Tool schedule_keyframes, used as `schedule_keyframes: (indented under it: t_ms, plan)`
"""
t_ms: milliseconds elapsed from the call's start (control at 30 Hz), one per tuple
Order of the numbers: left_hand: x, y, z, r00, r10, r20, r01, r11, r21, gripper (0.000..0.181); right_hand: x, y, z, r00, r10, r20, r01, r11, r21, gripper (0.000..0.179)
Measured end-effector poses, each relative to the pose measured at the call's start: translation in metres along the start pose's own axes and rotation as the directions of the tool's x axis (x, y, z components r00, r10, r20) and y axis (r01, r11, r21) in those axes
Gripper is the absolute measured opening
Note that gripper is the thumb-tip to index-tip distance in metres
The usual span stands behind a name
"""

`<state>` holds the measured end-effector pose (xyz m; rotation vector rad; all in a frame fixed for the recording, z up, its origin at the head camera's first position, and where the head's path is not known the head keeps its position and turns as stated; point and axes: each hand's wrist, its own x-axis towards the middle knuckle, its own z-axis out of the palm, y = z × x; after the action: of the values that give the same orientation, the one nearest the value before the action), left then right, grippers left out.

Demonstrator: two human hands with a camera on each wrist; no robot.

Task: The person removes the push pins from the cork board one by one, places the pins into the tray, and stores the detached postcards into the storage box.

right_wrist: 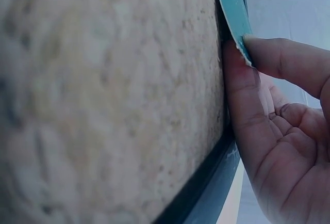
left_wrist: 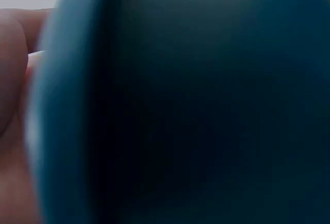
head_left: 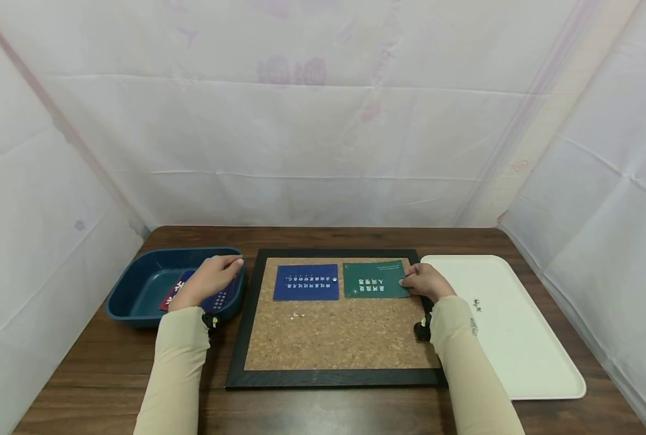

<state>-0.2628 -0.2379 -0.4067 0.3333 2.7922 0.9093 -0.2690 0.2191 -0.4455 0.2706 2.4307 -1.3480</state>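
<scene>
My right hand (head_left: 428,282) pinches the right edge of a green card (head_left: 374,280) between thumb and fingers. The card overlaps the upper right of a cork board (head_left: 344,338), and the right wrist view shows its corner (right_wrist: 238,25) between the fingertips. To its left on the cork is a blue card (head_left: 305,282) with a small white dot at its right edge. My left hand (head_left: 209,280) is over the right side of a blue basin (head_left: 156,254), fingertips near its rim. I cannot tell whether it holds anything; the basin wall (left_wrist: 62,131) fills much of the left wrist view.
Inside the basin lie more cards, one dark blue (head_left: 222,300) and one red (head_left: 167,300), partly hidden by the left hand. A white tray (head_left: 524,338) stands right of the board's black frame (head_left: 333,379), on a brown wooden table (head_left: 94,380). White sheeting hangs behind and at both sides.
</scene>
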Motion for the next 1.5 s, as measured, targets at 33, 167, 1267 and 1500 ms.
schedule_keyframes:
  t_ms: [33,167,1267,1500]
  plan:
    - [0.000,0.000,0.001,1.000,-0.001,0.011,0.001,1.000,-0.005,0.050,0.000,0.000,0.000,1.000,-0.003,0.003,0.003,1.000,0.002,0.024]
    - [0.001,0.001,0.005,1.000,-0.001,0.031,0.002,0.999,-0.033,0.049,0.002,0.001,0.001,1.000,0.002,0.002,-0.002,1.000,0.008,0.028]
    - [-0.045,-0.052,-0.036,0.968,-0.120,-0.222,0.116,0.993,-0.029,0.064,0.002,0.005,0.000,1.000,-0.001,-0.007,0.001,1.000,0.006,0.025]
    - [-0.055,-0.074,-0.040,0.917,-0.120,-0.379,0.114,0.993,-0.039,0.060,0.004,0.005,0.001,1.000,-0.001,-0.011,0.001,1.000,0.009,0.023]
